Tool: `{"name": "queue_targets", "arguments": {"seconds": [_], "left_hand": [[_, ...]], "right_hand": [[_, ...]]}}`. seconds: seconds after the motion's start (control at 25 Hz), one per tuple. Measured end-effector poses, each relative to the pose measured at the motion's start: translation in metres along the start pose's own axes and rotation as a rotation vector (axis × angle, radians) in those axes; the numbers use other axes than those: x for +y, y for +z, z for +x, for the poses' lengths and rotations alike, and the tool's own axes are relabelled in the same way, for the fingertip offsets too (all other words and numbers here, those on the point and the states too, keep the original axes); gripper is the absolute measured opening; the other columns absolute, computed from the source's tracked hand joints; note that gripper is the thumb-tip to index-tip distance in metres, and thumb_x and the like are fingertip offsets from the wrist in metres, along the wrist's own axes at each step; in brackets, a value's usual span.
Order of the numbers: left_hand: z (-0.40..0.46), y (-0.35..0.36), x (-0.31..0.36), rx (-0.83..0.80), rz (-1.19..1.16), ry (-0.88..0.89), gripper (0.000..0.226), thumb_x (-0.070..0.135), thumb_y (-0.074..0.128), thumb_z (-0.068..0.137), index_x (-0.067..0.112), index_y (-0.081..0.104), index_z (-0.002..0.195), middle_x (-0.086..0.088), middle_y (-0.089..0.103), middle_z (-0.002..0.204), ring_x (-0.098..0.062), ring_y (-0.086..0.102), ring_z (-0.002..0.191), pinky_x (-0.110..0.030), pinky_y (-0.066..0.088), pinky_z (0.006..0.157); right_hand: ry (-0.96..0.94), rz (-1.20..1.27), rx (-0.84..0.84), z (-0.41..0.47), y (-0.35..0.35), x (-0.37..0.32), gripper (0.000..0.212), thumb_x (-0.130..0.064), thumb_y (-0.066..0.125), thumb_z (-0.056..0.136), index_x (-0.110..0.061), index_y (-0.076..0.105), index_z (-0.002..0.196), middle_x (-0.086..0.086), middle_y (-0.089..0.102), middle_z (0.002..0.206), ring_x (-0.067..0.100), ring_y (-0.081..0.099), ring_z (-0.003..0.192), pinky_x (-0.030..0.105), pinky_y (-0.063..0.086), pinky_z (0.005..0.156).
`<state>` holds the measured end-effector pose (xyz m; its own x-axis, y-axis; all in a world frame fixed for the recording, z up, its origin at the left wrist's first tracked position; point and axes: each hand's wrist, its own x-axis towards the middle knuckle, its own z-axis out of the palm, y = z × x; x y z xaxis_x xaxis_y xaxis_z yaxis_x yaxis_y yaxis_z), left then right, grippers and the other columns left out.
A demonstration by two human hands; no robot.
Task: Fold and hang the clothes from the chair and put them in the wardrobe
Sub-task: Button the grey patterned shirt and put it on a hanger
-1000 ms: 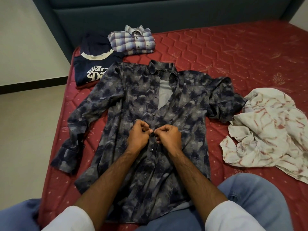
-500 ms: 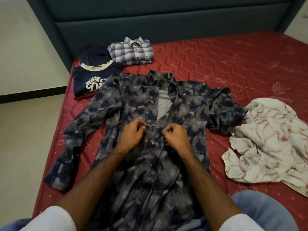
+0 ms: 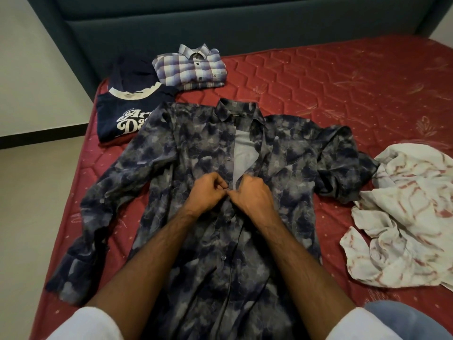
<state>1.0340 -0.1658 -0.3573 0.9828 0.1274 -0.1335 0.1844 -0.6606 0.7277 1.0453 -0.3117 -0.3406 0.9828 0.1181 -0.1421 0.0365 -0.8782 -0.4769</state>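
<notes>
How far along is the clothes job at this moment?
Done: a plaid shirt and a navy printed tee lie folded near the headboard. In hand: the left hand and right hand pinch the placket of the dark patterned shirt, spread flat, upper buttons open. Left: the crumpled white-and-red garment; no wardrobe in view.

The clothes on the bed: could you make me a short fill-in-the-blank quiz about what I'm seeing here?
1. Both hands, left hand and right hand, pinch the front of the dark patterned shirt at a ____.
2. The folded checked shirt lies nearest the ____ of the bed.
3. The navy T-shirt with white lettering is already ____.
4. The white cloth with red marks lies crumpled on the person's ____ side.

Missing words: button; headboard; folded; right
</notes>
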Motion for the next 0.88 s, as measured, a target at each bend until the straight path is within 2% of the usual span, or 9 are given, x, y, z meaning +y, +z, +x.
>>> {"name": "queue_targets", "arguments": {"seconds": [0.08, 0.16, 0.24, 0.36, 0.52, 0.68, 0.88], "left_hand": [[0.001, 0.002, -0.003, 0.022, -0.074, -0.04, 0.008, 0.011, 0.079, 0.084, 0.011, 0.072, 0.089, 0.002, 0.07, 0.078, -0.007, 0.062, 0.07, -0.009, 0.046, 0.064], [0.005, 0.002, -0.006, 0.017, -0.205, -0.113, 0.012, 0.013, 0.082, 0.082, 0.014, 0.071, 0.082, 0.0, 0.068, 0.071, -0.009, 0.06, 0.064, -0.02, 0.05, 0.067], [0.006, 0.0, -0.005, -0.022, -0.345, -0.165, 0.014, 0.009, 0.083, 0.082, 0.014, 0.07, 0.08, -0.003, 0.068, 0.068, -0.013, 0.062, 0.065, -0.029, 0.053, 0.07], [0.005, -0.004, -0.002, -0.047, -0.442, -0.192, 0.014, 0.004, 0.081, 0.082, 0.013, 0.071, 0.079, -0.001, 0.071, 0.067, -0.011, 0.065, 0.065, -0.025, 0.052, 0.068], [0.004, -0.007, -0.001, -0.049, -0.467, -0.193, 0.014, 0.001, 0.078, 0.085, 0.013, 0.071, 0.082, 0.003, 0.071, 0.067, -0.001, 0.063, 0.06, -0.016, 0.049, 0.061], [0.004, -0.005, -0.002, -0.046, -0.463, -0.183, 0.012, -0.001, 0.075, 0.086, 0.011, 0.071, 0.085, 0.0, 0.069, 0.073, 0.006, 0.061, 0.055, -0.009, 0.049, 0.057], [0.005, -0.004, -0.003, -0.045, -0.459, -0.189, 0.012, 0.001, 0.076, 0.086, 0.012, 0.071, 0.084, 0.0, 0.071, 0.074, -0.005, 0.063, 0.067, -0.011, 0.05, 0.06]], "right_hand": [[0.045, 0.182, 0.028, -0.005, 0.0, 0.006, 0.031, -0.037, 0.069, 0.085, -0.011, 0.063, 0.098, 0.008, 0.07, 0.099, 0.028, 0.067, 0.091, 0.033, 0.052, 0.074], [0.132, 0.404, 0.044, -0.008, -0.004, 0.011, 0.013, -0.028, 0.069, 0.084, -0.016, 0.064, 0.084, -0.001, 0.07, 0.085, 0.019, 0.067, 0.081, 0.031, 0.052, 0.068], [0.189, 0.587, 0.024, -0.009, -0.007, 0.012, 0.007, -0.024, 0.07, 0.084, -0.018, 0.067, 0.083, -0.003, 0.072, 0.078, 0.016, 0.07, 0.073, 0.033, 0.057, 0.067], [0.242, 0.77, -0.012, -0.011, -0.005, 0.009, 0.008, -0.02, 0.069, 0.087, -0.012, 0.07, 0.088, 0.002, 0.074, 0.077, 0.012, 0.069, 0.063, 0.029, 0.061, 0.061], [0.231, 0.768, 0.004, -0.006, 0.008, 0.008, 0.009, -0.019, 0.065, 0.09, -0.012, 0.07, 0.086, -0.001, 0.073, 0.073, 0.011, 0.068, 0.055, 0.038, 0.064, 0.067], [0.22, 0.782, 0.001, 0.0, 0.018, 0.008, 0.008, -0.018, 0.066, 0.093, -0.015, 0.072, 0.088, -0.002, 0.074, 0.079, 0.012, 0.072, 0.065, 0.041, 0.064, 0.072], [0.204, 0.816, 0.011, 0.001, 0.028, 0.01, 0.008, -0.018, 0.067, 0.095, -0.018, 0.072, 0.089, -0.001, 0.075, 0.08, 0.016, 0.074, 0.075, 0.046, 0.063, 0.078]]}}
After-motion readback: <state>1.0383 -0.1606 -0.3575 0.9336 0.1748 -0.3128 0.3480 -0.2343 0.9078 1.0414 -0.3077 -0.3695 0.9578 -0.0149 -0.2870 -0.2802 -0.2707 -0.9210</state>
